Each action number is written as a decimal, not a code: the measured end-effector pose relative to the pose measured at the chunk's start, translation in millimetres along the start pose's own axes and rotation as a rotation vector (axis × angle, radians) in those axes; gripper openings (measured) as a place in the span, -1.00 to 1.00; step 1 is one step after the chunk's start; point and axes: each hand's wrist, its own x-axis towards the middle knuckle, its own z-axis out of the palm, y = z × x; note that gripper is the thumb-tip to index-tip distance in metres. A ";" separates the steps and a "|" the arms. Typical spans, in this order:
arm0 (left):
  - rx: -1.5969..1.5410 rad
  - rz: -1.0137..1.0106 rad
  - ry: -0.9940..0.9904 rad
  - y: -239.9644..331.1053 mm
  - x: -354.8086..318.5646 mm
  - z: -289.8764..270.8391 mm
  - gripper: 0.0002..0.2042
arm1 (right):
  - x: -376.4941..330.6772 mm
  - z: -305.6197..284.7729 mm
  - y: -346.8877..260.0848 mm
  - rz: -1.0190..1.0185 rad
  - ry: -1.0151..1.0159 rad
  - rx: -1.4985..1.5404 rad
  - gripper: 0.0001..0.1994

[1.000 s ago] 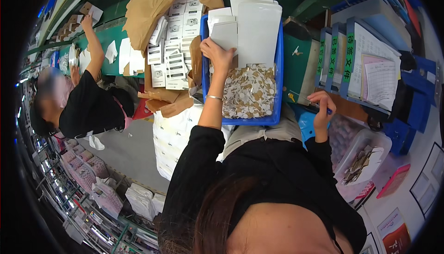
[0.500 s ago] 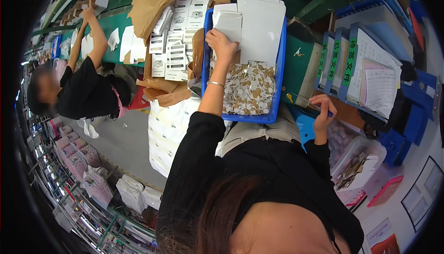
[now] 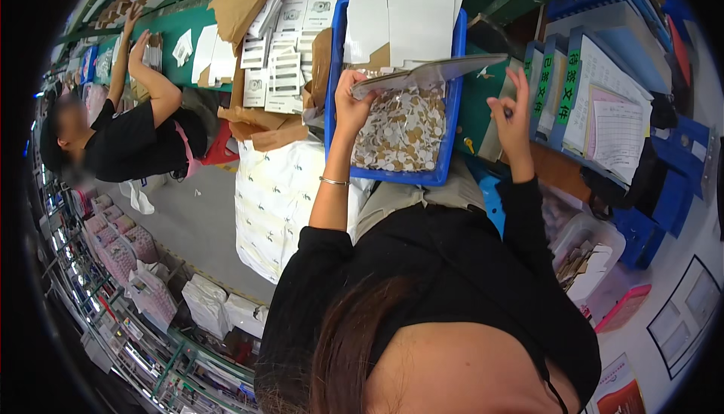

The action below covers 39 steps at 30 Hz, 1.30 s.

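My left hand point(image 3: 351, 105) grips one end of a flat cardboard piece point(image 3: 422, 77), seen nearly edge-on and tilted over a blue bin point(image 3: 455, 124). Beneath it lie many small white and brown round cut-outs point(image 3: 403, 131). White flattened box blanks point(image 3: 419, 7) stand at the bin's far end. My right hand point(image 3: 513, 120) is raised beside the cardboard's right end, some fingers extended. A dark blue handle end point(image 3: 507, 111) shows between its fingers; it belongs to the thin screwdriver-like tool, whose shaft I cannot make out now.
Left of the bin, an open carton point(image 3: 260, 131) holds printed white boxes point(image 3: 290, 44). File holders point(image 3: 562, 97) with papers stand at right, above a clear tub of scraps point(image 3: 584, 256). A co-worker point(image 3: 132, 139) reaches over the green bench at far left.
My left hand has drawn a cardboard piece from the far end of the bin toward me and tilted it. My right hand has risen toward it, fingers more extended.
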 end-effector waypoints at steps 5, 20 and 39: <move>0.273 0.136 0.062 -9.1 -26.8 -8.0 -0.75 | 23.7 6.7 37.6 -0.193 -0.433 -0.172 -0.69; -0.080 -0.036 0.398 18.2 12.1 5.3 -0.48 | 30.1 69.4 95.1 -0.264 -0.117 0.025 -0.79; -1.163 -0.243 0.264 54.7 -130.1 24.0 -0.49 | -32.5 45.8 5.6 0.548 -0.297 0.603 -0.71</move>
